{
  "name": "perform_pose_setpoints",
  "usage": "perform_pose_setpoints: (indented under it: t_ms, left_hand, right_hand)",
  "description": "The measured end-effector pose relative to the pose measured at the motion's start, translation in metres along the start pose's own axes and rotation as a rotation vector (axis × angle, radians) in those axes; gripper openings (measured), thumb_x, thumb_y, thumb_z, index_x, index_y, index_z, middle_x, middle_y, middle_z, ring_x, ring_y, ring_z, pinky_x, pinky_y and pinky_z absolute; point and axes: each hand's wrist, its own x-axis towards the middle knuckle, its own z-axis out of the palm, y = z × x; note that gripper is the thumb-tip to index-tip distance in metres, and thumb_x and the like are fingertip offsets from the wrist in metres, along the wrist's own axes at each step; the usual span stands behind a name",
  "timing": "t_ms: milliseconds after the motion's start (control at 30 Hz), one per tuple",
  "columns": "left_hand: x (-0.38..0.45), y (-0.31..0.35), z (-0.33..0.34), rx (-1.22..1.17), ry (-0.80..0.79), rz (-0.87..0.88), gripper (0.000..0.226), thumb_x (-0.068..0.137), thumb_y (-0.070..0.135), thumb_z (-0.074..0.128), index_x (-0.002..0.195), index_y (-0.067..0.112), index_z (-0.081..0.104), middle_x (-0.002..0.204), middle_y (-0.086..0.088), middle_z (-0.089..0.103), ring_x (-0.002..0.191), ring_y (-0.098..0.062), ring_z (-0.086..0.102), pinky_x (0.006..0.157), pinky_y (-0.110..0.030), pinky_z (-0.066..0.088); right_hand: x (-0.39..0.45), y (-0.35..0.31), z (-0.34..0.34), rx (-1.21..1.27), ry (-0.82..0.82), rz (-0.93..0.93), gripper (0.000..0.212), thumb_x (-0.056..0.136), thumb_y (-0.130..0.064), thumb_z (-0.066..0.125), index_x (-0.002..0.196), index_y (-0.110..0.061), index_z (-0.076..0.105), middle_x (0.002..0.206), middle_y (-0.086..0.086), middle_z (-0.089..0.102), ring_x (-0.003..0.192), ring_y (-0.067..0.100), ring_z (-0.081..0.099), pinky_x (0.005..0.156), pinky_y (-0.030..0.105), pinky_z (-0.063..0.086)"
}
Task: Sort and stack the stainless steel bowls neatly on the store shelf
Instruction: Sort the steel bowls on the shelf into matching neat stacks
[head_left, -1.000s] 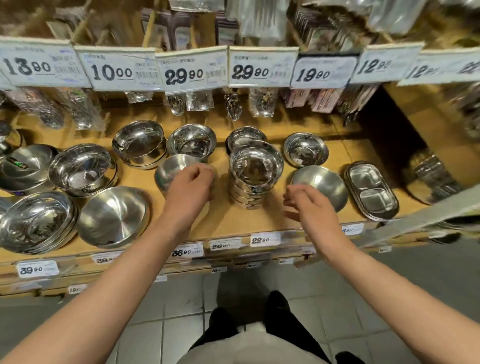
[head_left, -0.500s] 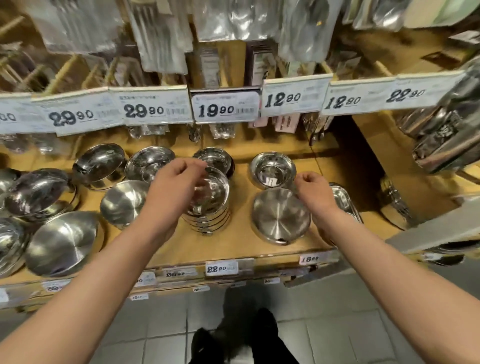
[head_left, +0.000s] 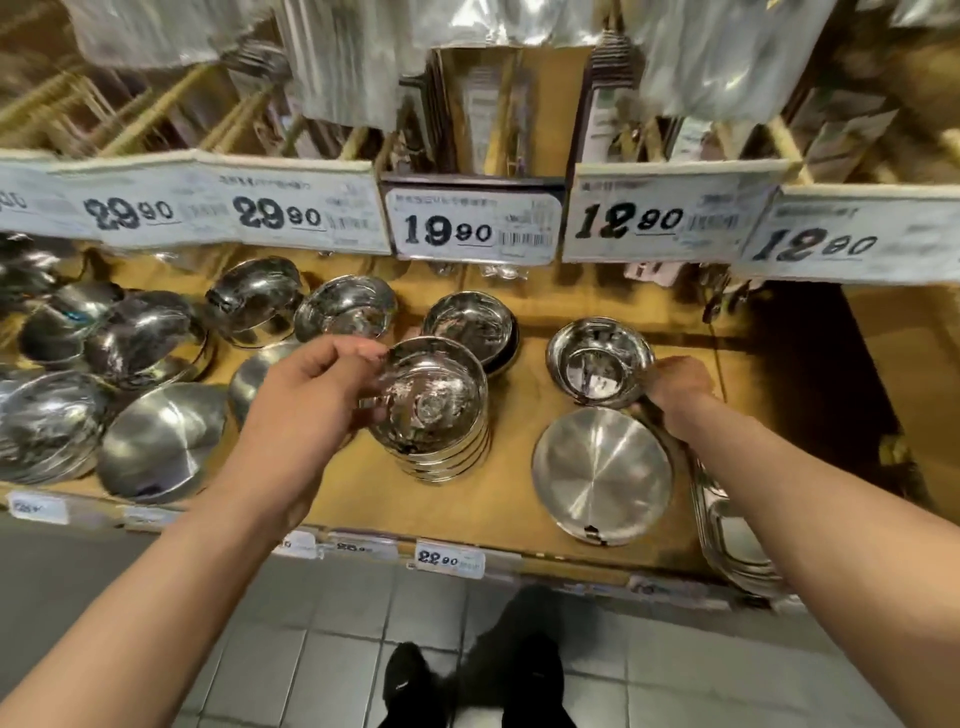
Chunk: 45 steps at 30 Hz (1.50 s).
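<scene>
A stack of several stainless steel bowls (head_left: 436, 415) stands mid-shelf on the wooden shelf (head_left: 511, 499). My left hand (head_left: 311, 410) grips the top bowl's left rim, fingers curled over the edge and thumb against its side. To the right, a single small steel bowl (head_left: 597, 364) sits farther back. My right hand (head_left: 675, 384) holds that bowl at its right rim with curled fingers. In front of it an upturned, brushed steel bowl (head_left: 602, 473) lies bottom up near the shelf edge.
More steel bowls fill the left shelf (head_left: 145, 338), with two more behind the stack (head_left: 345, 306) (head_left: 470, 325). A divided steel tray (head_left: 727, 530) lies at the right edge. Price labels (head_left: 472, 223) and hanging packaged goods overhang the bowls. Tiled floor lies below.
My right hand moved from beside the upturned bowl back to the small bowl's rim. My left hand went from the loose bowl on the left to the stack. The view shifted right and closer.
</scene>
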Motion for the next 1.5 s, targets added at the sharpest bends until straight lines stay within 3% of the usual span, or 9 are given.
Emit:
perform_pose_setpoints:
  t_ms: [200,400,600,900,1000,1100,1267,1367,1500]
  left_hand:
    - [0.005,0.002,-0.004,-0.012,-0.030,-0.002,0.020,0.099,0.008,0.055,0.094,0.018,0.072,0.084,-0.002,0.067,0.078,-0.015,0.062,0.069,-0.027,0.055]
    - [0.007,0.006,-0.009,0.012,-0.099,-0.004,0.014,0.100,0.012,0.059,0.099,0.016,0.073,0.091,-0.003,0.067,0.085,-0.016,0.063,0.071,-0.029,0.053]
    - [0.003,0.014,-0.012,0.058,-0.217,0.013,0.015,0.099,0.006,0.056,0.099,0.013,0.069,0.086,-0.001,0.063,0.077,-0.013,0.059,0.063,-0.022,0.055]
    - [-0.006,0.011,-0.008,0.106,-0.503,-0.051,0.005,0.097,0.014,0.065,0.095,0.010,0.062,0.085,-0.009,0.062,0.071,-0.018,0.061,0.075,-0.037,0.057]
    - [-0.009,0.008,-0.008,0.137,-0.530,-0.097,0.033,0.093,0.031,0.072,0.116,0.010,0.062,0.096,-0.006,0.067,0.084,-0.018,0.066,0.085,-0.045,0.062]
    - [-0.009,0.005,-0.012,0.122,-0.553,-0.115,0.037,0.095,0.027,0.069,0.127,0.010,0.061,0.111,-0.012,0.072,0.094,-0.023,0.074,0.080,-0.039,0.064]
    - [0.000,0.010,-0.036,-0.007,-0.478,-0.114,0.014,0.097,0.001,0.058,0.106,0.005,0.068,0.096,-0.014,0.078,0.078,-0.023,0.078,0.061,-0.025,0.061]
    - [0.009,0.014,-0.058,-0.038,-0.364,-0.111,0.013,0.098,0.002,0.057,0.096,0.005,0.070,0.077,-0.004,0.078,0.069,-0.017,0.076,0.055,-0.020,0.058]
    - [0.021,0.015,-0.087,-0.096,-0.173,-0.107,0.017,0.098,0.002,0.056,0.101,0.006,0.073,0.086,-0.009,0.079,0.072,-0.017,0.076,0.054,-0.019,0.059]
  right_hand:
    - [-0.018,-0.012,0.002,0.231,0.126,0.049,0.013,0.091,-0.017,0.074,0.084,-0.009,0.066,0.104,0.020,0.073,0.072,0.029,0.070,0.066,0.039,0.061]
    - [-0.058,-0.023,-0.005,0.415,0.092,0.018,0.018,0.093,-0.009,0.071,0.077,-0.006,0.062,0.088,0.019,0.072,0.066,0.027,0.069,0.045,0.027,0.055]
    - [-0.111,-0.010,-0.017,0.414,0.084,-0.081,0.013,0.090,-0.004,0.068,0.078,-0.003,0.064,0.075,0.018,0.066,0.063,0.026,0.065,0.064,0.035,0.057]
    - [-0.202,-0.013,-0.029,0.534,0.099,-0.072,0.008,0.089,-0.005,0.071,0.082,-0.006,0.074,0.074,0.005,0.071,0.061,0.016,0.072,0.054,0.025,0.062]
    - [-0.232,-0.025,-0.017,0.547,0.031,-0.121,0.010,0.090,-0.002,0.069,0.081,-0.004,0.070,0.059,0.000,0.069,0.056,0.012,0.069,0.051,0.024,0.060]
    - [-0.250,-0.035,-0.003,0.561,-0.039,-0.139,0.006,0.089,-0.002,0.069,0.092,0.003,0.072,0.078,0.013,0.077,0.069,0.019,0.072,0.060,0.029,0.063]
    - [-0.243,-0.051,0.012,0.618,-0.203,-0.113,0.020,0.094,-0.018,0.069,0.107,-0.003,0.070,0.086,0.016,0.073,0.072,0.019,0.070,0.060,0.028,0.062]
    - [-0.210,-0.059,0.011,0.642,-0.135,-0.074,0.018,0.098,-0.025,0.064,0.107,-0.010,0.066,0.085,0.009,0.070,0.067,0.016,0.069,0.058,0.028,0.062]
    - [-0.144,-0.061,0.029,0.422,-0.092,-0.125,0.016,0.100,-0.015,0.059,0.112,-0.007,0.066,0.095,0.012,0.069,0.069,0.017,0.068,0.064,0.029,0.060]
